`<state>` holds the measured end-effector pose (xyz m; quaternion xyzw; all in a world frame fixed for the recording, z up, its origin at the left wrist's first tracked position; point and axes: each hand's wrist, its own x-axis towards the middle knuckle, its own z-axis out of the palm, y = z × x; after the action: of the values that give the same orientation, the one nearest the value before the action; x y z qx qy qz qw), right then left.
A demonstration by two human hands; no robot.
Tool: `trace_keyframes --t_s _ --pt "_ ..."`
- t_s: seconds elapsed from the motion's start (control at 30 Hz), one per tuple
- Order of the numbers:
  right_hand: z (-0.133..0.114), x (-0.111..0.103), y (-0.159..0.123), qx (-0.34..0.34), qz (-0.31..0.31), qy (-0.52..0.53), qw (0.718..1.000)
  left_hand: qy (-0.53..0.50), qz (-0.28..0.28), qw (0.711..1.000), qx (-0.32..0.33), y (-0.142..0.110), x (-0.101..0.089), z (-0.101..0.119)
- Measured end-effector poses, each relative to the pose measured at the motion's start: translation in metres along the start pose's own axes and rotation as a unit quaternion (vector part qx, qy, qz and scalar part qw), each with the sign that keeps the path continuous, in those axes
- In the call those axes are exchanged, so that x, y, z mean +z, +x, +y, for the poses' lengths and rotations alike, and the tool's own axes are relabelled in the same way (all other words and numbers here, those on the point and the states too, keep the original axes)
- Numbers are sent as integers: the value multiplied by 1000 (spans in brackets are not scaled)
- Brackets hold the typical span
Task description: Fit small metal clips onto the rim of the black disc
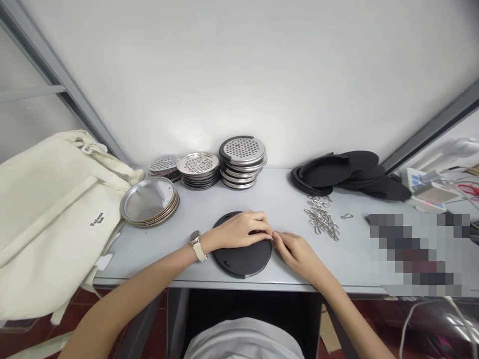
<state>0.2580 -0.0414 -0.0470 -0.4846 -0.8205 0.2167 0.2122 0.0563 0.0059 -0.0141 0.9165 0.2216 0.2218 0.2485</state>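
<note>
A black round disc (243,262) with small slots and a raised rim lies flat near the table's front edge. My left hand (245,229), with a watch on its wrist, reaches across the top of it, fingers bent and closed at the disc's right rim. There my right hand (294,249) meets it in a pinch, thumb and forefinger pressed together beside the rim. Whatever sits between the fingertips is too small and covered to make out. To the right of my hands is a pile of small metal wire clips (322,219), with one loose clip (347,216) apart from it.
Stacked metal grater discs (245,149) and perforated discs (198,164) stand along the wall. Plain metal discs (149,199) are piled at left beside a cream bag (56,214). Black discs (348,172) overlap at back right. A blurred-out patch (415,254) covers the right side.
</note>
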Motion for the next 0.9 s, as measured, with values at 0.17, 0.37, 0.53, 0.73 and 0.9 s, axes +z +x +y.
trace_keyframes --t_s 0.17,0.37,0.53,0.73,0.9 --pt "-4 -2 0 17 1 38 999 -14 16 1000 -7 1 -1 1" --pt "-7 -4 -1 13 -1 47 999 3 37 999 -26 2 -1 2" --pt "-6 -4 -1 2 -7 22 1000 -27 45 998 -40 3 -1 1" --pt "-2 -1 0 -4 -12 0 1000 -37 50 997 -43 2 -1 1" --pt "0 0 0 -10 -17 1 1000 -13 41 999 -18 2 1 1"
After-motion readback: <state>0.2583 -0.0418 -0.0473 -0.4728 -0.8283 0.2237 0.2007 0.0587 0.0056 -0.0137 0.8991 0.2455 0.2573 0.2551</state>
